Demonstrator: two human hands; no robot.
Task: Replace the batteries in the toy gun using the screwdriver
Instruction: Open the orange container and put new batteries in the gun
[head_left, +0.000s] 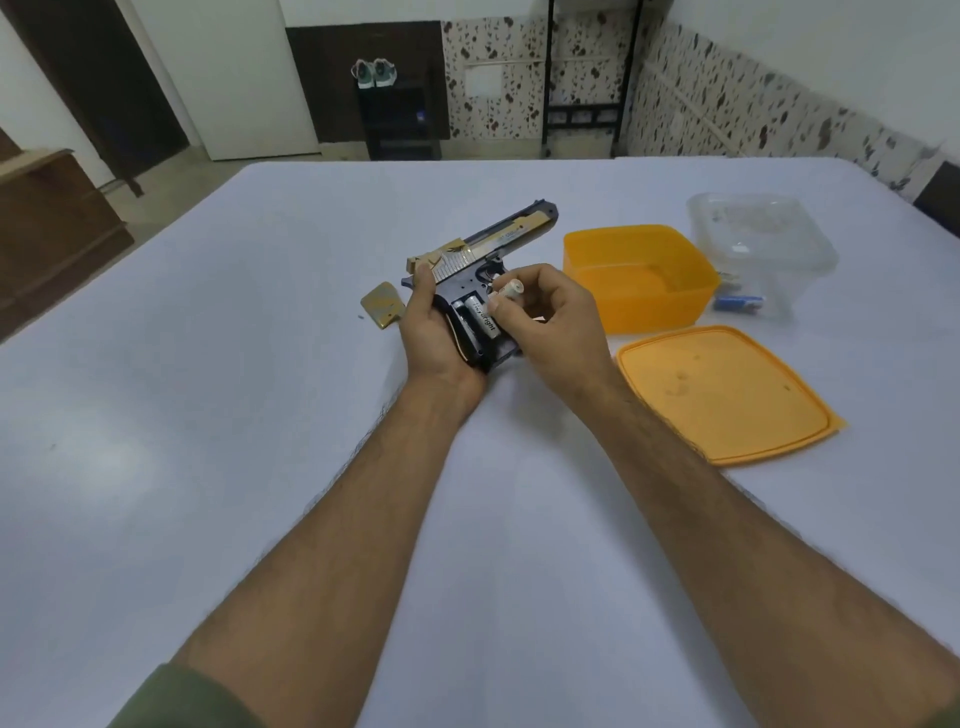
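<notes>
A black and gold toy gun (493, 244) lies on its side on the white table, barrel pointing away to the right. My left hand (434, 332) grips its handle from the left. The battery compartment in the grip is uncovered, and one white battery (483, 322) sits in it. My right hand (550, 317) pinches a second white battery (506, 291) just above the compartment's upper right edge. The gold compartment cover (383, 304) lies on the table left of the gun. No screwdriver is visible.
An open orange box (641, 275) stands right of the gun, its orange lid (722, 392) flat on the table in front of it. A clear plastic container (761, 249) with small items sits behind, far right. A wooden cabinet (47, 228) stands beyond the table's left edge.
</notes>
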